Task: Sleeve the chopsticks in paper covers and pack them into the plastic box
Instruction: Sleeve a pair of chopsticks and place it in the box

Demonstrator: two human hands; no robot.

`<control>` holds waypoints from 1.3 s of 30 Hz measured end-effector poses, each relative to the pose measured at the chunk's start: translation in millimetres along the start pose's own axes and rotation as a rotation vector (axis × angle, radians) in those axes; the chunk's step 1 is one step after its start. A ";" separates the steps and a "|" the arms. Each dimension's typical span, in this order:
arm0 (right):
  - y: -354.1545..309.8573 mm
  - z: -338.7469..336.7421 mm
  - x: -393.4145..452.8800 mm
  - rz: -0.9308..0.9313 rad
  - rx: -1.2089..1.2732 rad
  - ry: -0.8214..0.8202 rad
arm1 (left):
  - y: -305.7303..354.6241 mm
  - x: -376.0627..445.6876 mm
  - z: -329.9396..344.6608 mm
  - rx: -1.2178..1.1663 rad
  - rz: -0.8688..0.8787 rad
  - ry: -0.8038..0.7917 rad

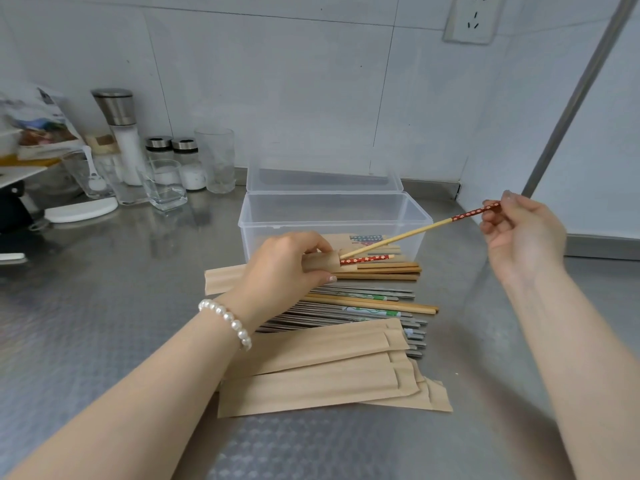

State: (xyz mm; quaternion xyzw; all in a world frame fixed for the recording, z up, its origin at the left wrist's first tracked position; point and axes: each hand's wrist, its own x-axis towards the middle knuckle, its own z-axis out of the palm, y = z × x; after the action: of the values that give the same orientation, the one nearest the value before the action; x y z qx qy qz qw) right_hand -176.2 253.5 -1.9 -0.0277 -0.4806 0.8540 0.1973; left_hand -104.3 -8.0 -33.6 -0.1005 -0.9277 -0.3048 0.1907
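Note:
My left hand (287,263) grips a brown paper cover (320,263) above the pile, its open mouth facing right. One red-patterned chopstick (367,259) sticks out of that cover. My right hand (519,233) pinches the red flowered end of a second wooden chopstick (415,233), whose thin tip sits at the cover's mouth. Behind them stands the clear plastic box (332,216) with its lid open; something paper-wrapped lies inside. Loose wooden and metal chopsticks (374,303) lie heaped in front of the box, with empty paper covers (322,372) stacked nearest me.
The steel counter (104,306) carries glasses (162,185), salt shakers (187,164) and a grinder (121,133) at the back left. A white lid (83,209) lies near them. Tiled wall behind, with a socket (474,19); a metal pole (575,95) slants at right.

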 end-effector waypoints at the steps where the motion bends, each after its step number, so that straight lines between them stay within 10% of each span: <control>1: 1.1 1.6 -1.7 0.014 -0.045 -0.032 | 0.0 0.2 0.1 -0.001 0.004 0.002; 10: 27.3 16.6 -26.7 0.146 -0.807 -0.487 | -3.1 2.0 1.9 0.037 0.012 0.013; 31: 41.9 35.8 -47.9 0.253 -0.511 -0.421 | -5.6 3.3 5.2 0.009 0.113 0.083; 39: 13.2 28.1 -33.0 0.152 -0.327 -0.184 | -19.4 12.0 -37.4 -0.142 -0.033 0.660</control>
State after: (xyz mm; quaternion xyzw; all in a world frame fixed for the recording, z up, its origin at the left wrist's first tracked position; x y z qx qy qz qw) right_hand -156.6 212.7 -2.5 -0.0176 -0.6255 0.7758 0.0805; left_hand -110.1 -45.2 -11.2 0.0058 -0.7938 -0.3879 0.4683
